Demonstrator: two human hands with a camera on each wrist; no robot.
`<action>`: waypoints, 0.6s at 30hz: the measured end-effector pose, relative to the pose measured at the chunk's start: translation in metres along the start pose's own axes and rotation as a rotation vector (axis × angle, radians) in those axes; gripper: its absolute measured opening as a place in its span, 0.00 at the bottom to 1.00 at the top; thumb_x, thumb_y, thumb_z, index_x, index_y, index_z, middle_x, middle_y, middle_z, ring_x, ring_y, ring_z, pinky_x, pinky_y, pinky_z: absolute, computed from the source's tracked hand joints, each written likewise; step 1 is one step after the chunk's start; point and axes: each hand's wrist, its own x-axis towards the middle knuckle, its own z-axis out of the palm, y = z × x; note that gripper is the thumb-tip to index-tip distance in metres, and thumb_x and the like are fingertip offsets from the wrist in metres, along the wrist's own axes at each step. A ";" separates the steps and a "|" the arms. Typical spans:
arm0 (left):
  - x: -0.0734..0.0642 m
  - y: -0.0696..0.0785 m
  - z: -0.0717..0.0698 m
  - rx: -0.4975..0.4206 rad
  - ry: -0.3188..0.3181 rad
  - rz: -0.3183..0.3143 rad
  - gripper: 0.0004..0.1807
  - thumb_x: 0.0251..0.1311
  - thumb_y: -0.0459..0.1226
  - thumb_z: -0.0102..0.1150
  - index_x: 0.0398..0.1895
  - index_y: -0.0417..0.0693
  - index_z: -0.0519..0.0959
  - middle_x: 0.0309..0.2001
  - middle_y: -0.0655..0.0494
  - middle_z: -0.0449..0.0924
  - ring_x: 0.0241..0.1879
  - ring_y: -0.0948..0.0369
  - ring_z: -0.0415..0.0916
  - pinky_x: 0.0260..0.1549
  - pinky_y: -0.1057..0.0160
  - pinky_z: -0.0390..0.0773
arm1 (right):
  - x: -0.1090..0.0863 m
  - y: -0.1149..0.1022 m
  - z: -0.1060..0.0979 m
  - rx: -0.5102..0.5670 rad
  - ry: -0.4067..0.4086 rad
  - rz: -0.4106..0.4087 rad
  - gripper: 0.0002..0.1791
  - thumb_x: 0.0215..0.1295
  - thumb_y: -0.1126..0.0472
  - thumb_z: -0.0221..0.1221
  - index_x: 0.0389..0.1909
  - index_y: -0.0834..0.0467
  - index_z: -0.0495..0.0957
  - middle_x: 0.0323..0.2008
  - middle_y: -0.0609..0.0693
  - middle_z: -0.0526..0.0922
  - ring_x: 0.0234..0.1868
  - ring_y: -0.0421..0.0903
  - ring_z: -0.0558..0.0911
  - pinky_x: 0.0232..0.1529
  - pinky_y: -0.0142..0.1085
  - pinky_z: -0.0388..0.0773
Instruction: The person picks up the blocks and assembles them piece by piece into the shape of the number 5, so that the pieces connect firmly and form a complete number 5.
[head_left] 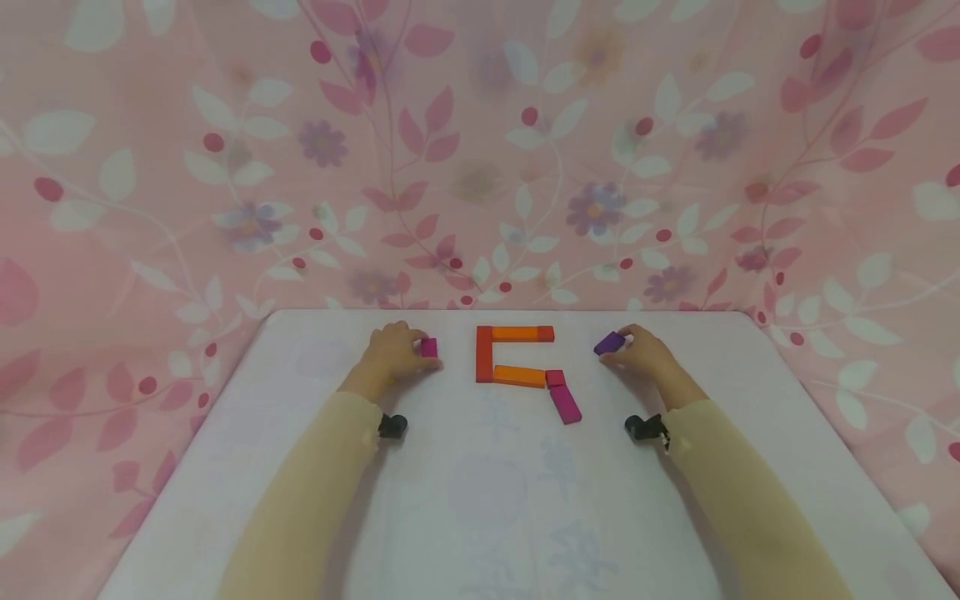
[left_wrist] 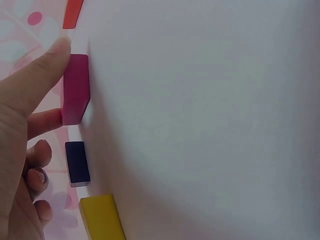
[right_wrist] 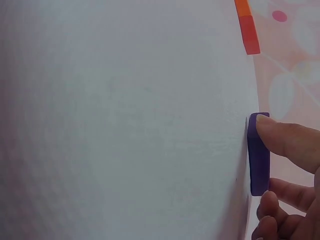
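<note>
My left hand pinches a magenta block between thumb and forefinger, at the left of the table's far part. Across from it, my right hand holds a purple block by its two ends, with the thumb on the upper end in the right wrist view. Between the hands lie joined blocks: a red-orange block upright at the left, an orange block along the top, another orange block below, a small red block, and a slanted magenta block.
A small red-orange block ends the top row. Beside my left fingers stand a dark blue block and a yellow block, hidden in the head view. The white-covered table meets a flowered pink curtain at its far edge.
</note>
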 end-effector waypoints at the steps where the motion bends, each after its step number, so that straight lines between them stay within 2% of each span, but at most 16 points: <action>1: -0.001 0.000 0.000 -0.005 0.000 0.000 0.42 0.51 0.66 0.67 0.63 0.51 0.78 0.45 0.49 0.73 0.48 0.49 0.69 0.52 0.46 0.64 | 0.000 0.000 0.000 0.000 -0.004 0.003 0.41 0.62 0.46 0.67 0.67 0.68 0.63 0.64 0.75 0.67 0.65 0.70 0.67 0.66 0.61 0.61; 8: -0.012 0.004 -0.005 -0.062 -0.021 -0.013 0.37 0.50 0.59 0.72 0.59 0.48 0.80 0.41 0.51 0.73 0.45 0.51 0.68 0.52 0.48 0.66 | -0.003 -0.003 -0.001 -0.022 -0.012 -0.005 0.41 0.62 0.47 0.67 0.65 0.69 0.64 0.62 0.74 0.69 0.63 0.70 0.69 0.64 0.61 0.63; 18: -0.026 0.012 -0.003 -0.015 -0.018 0.054 0.36 0.47 0.60 0.73 0.54 0.46 0.83 0.40 0.52 0.74 0.45 0.51 0.69 0.52 0.48 0.66 | -0.008 -0.003 0.000 -0.069 -0.042 -0.030 0.41 0.56 0.47 0.71 0.62 0.68 0.67 0.56 0.71 0.74 0.56 0.67 0.74 0.60 0.59 0.68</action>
